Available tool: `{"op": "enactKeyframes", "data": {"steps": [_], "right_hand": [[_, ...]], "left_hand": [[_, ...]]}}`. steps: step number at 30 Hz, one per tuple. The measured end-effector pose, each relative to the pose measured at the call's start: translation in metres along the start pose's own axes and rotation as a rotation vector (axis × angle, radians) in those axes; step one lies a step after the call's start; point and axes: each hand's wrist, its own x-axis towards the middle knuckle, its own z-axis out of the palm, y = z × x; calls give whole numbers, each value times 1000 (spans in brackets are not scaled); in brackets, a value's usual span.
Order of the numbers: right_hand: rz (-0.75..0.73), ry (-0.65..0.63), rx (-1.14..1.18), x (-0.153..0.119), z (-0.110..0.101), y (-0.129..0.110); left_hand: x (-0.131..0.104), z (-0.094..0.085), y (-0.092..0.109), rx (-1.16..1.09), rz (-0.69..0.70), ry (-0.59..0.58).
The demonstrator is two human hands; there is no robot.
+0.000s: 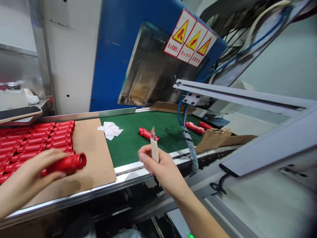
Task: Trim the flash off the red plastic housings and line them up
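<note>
My left hand (46, 165) is wrapped round a red plastic tube (71, 163), held just above the cardboard sheet at the left. Rows of similar red tubes (37, 140) lie side by side on the cardboard (95, 158), close to that hand. In my right hand (158, 163) is a utility knife (154, 148), its pale handle upright and its blade pointing up. Behind the blade, a single red tube (145, 133) rests on the green conveyor belt (128, 145). The fingertips of my left hand are partly hidden by the tube.
A crumpled white cloth (110, 130) lies where cardboard meets belt. Two red tubes (195, 127) sit farther right near cardboard flaps (213, 138). A metal rail (237, 97) and a wrapped cable post (189, 145) stand at the right. A phone (19, 113) lies on the left ledge.
</note>
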Motion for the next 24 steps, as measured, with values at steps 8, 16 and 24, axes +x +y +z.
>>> {"op": "enactKeyframes", "data": {"steps": [8, 16, 24], "right_hand": [[-6, 298, -249, 51, -28, 18], [203, 428, -643, 80, -71, 54], [224, 271, -678, 73, -59, 63]], "left_hand": [[174, 18, -11, 219, -11, -122], [194, 64, -53, 495, 46, -144], [182, 69, -27, 331, 148, -19]]}}
